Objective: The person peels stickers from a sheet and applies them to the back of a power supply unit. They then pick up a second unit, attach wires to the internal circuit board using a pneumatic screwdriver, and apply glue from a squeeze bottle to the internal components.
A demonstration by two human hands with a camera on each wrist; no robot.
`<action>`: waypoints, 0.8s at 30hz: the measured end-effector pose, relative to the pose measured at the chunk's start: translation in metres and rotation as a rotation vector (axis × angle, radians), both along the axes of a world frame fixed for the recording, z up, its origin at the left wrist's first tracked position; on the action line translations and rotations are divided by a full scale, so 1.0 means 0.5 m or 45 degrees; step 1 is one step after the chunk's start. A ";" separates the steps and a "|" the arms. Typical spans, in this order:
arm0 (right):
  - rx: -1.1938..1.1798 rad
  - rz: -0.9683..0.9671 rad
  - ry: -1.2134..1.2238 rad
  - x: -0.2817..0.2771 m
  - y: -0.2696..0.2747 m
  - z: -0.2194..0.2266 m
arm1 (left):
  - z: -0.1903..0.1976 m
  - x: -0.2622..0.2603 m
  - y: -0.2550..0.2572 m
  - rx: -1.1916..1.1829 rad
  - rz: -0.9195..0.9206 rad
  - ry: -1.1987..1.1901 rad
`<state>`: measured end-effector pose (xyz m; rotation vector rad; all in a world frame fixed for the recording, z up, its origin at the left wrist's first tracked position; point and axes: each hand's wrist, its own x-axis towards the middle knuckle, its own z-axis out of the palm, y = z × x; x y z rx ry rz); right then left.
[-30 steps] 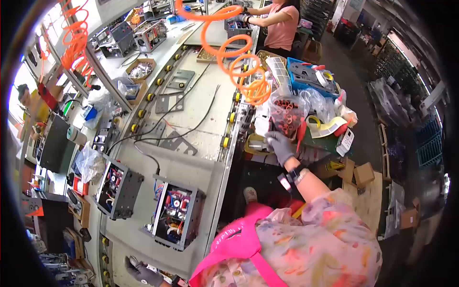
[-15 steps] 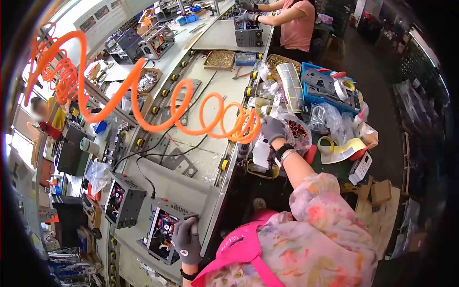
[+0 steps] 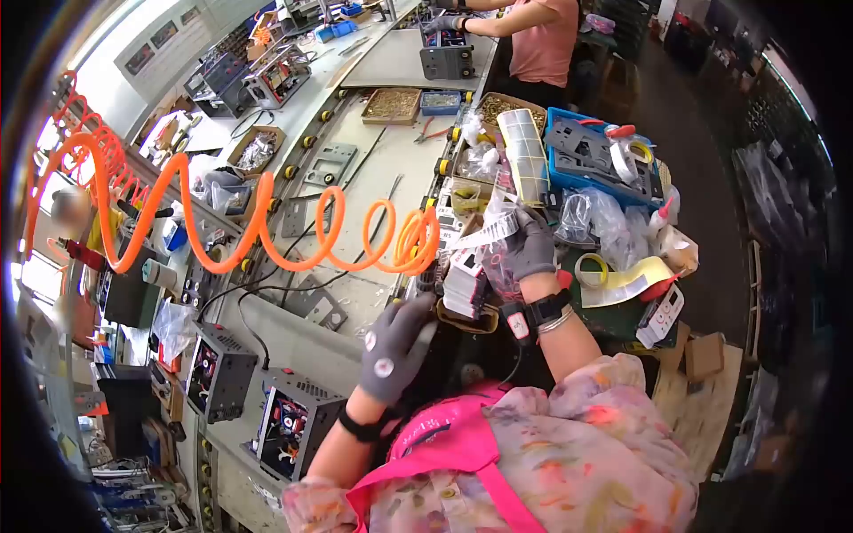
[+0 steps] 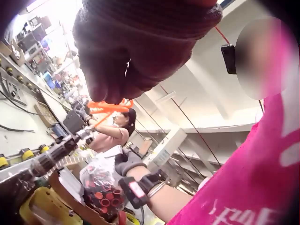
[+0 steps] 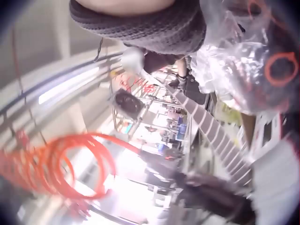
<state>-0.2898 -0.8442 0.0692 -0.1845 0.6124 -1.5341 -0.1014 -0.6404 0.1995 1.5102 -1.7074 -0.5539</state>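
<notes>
My right hand, in a grey glove, pinches a strip of white labels at the crowded side bench. The strip hangs in a long ladder-like band in the right wrist view. Beside that hand lies a clear plastic bag with red and black rings inside. My left hand, also gloved, hovers near the conveyor's edge, its fingers loosely bent and nothing visible in them. Just past its fingertips runs a dark air tool on an orange coiled hose. Below it stands a stack of white printed cards.
Two open-sided machine units stand on the conveyor to the left. A blue crate with dark panels, a yellow tape roll and label sheets crowd the right bench. Another person works farther up the line.
My left hand has risen from the lower conveyor, past the near machine unit, toward the bench. My right hand has lifted a label strip from the bench. The orange hose has swung left.
</notes>
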 end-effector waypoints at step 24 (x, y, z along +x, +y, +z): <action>-0.818 0.328 1.587 -0.001 0.120 0.008 | 0.023 -0.169 -0.382 0.285 -0.359 0.792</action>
